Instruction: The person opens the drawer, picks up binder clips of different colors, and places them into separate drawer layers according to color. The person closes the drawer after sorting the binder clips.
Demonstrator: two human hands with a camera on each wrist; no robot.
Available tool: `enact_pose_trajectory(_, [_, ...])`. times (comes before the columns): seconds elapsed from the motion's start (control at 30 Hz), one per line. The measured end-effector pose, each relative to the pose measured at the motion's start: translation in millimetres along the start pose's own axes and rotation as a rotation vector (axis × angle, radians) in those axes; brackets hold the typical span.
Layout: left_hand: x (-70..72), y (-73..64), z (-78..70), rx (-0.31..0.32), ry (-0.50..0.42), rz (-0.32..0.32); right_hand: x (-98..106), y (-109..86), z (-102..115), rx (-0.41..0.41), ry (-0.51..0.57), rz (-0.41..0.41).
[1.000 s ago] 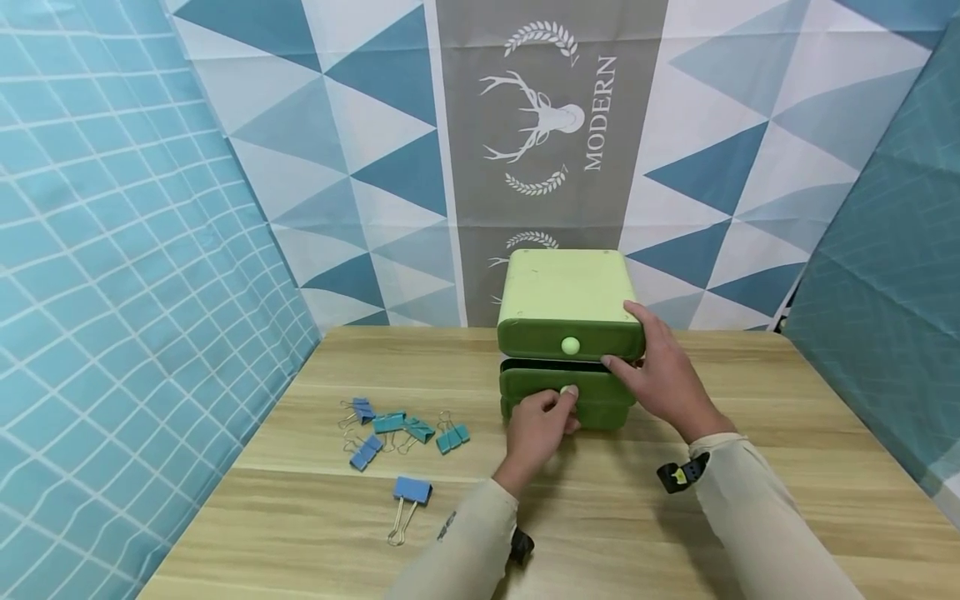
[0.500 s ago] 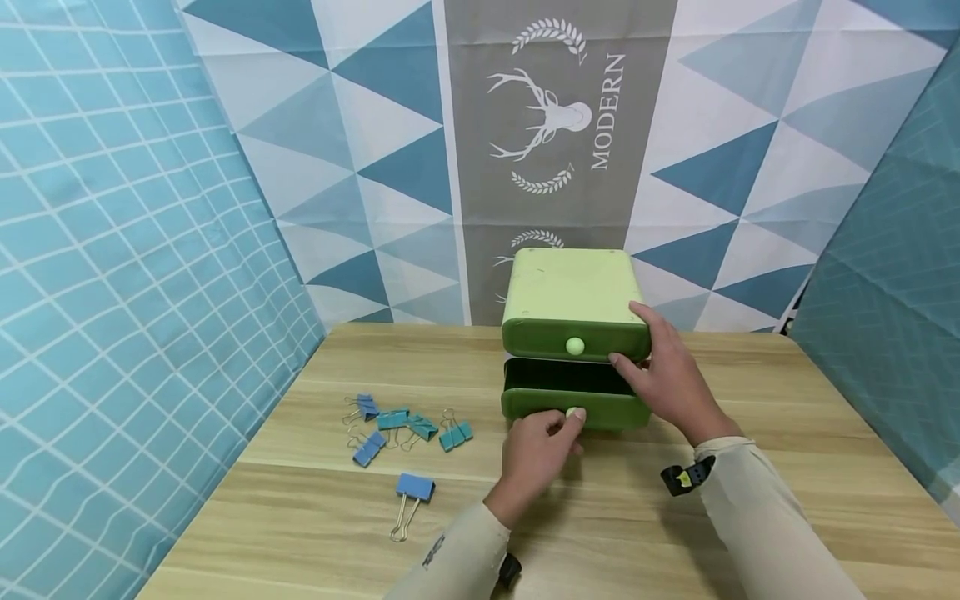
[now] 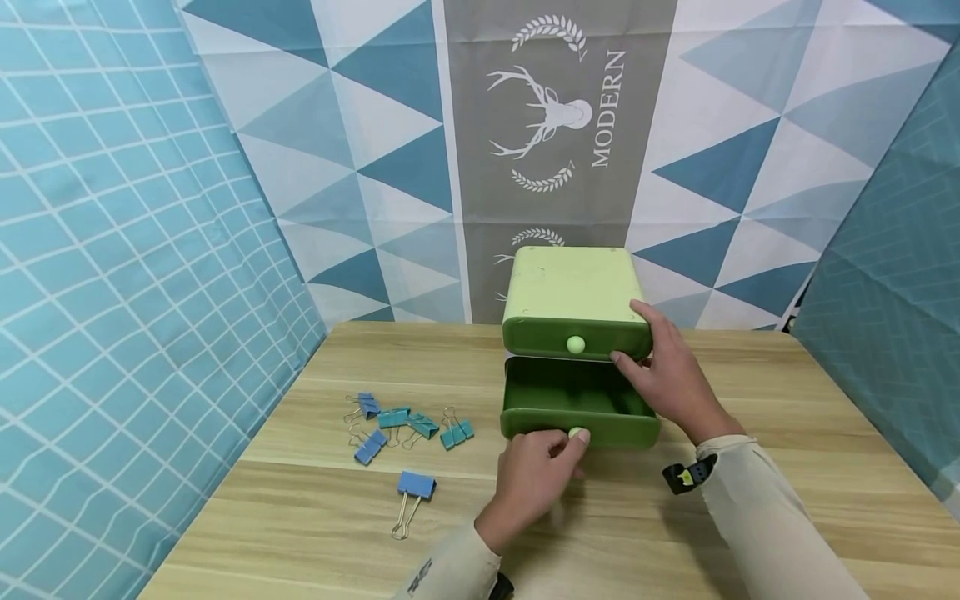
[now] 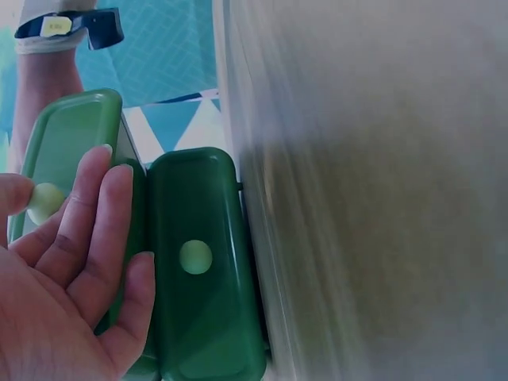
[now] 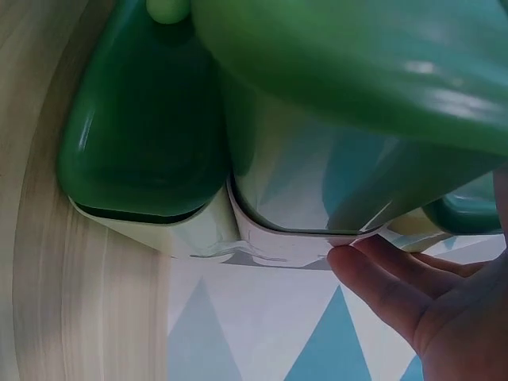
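Observation:
A small drawer cabinet, light green with dark green drawer fronts, stands at the back of the table. Its middle drawer is pulled out and looks bare inside. My left hand pinches that drawer's pale round knob, thumb on top and the other fingers extended below. The lower drawer, closed, shows in the left wrist view with its own knob. My right hand grips the cabinet's right side, its thumb by the top drawer's lower corner; the right wrist view shows the fingertips on the casing.
Several blue and teal binder clips lie in a loose group left of the cabinet. One larger blue binder clip lies nearer the front. Patterned cloth hangs behind the wooden table and at both sides.
My left hand has drawn the middle drawer out toward me, from slightly open to well open. My right hand has kept its place on the cabinet.

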State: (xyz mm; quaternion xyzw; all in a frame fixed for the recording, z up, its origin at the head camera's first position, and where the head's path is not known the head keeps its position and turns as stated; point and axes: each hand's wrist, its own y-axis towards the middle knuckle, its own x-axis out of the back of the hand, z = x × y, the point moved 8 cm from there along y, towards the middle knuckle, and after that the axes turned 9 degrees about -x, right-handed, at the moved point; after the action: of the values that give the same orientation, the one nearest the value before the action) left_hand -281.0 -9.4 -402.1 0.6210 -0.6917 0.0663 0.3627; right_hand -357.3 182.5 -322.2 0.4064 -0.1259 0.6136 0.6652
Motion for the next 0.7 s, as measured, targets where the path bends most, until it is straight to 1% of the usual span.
enact_pose_trajectory(0.3, [1.2,-14.5,-8.0,-0.019,-0.036,0.036,0,0.3,-1,-0.004,0.007,0.006])
enact_pose_trajectory(0.43, [0.7,-20.8,-10.0,-0.017,-0.043,0.058,-1,1.0,-2,-0.008,0.010,0.009])
enact_pose_trajectory(0.7, [-2.3,-30.3,-11.4,-0.020,-0.012,0.101,-2,-0.3,-3,0.007,0.017,0.002])
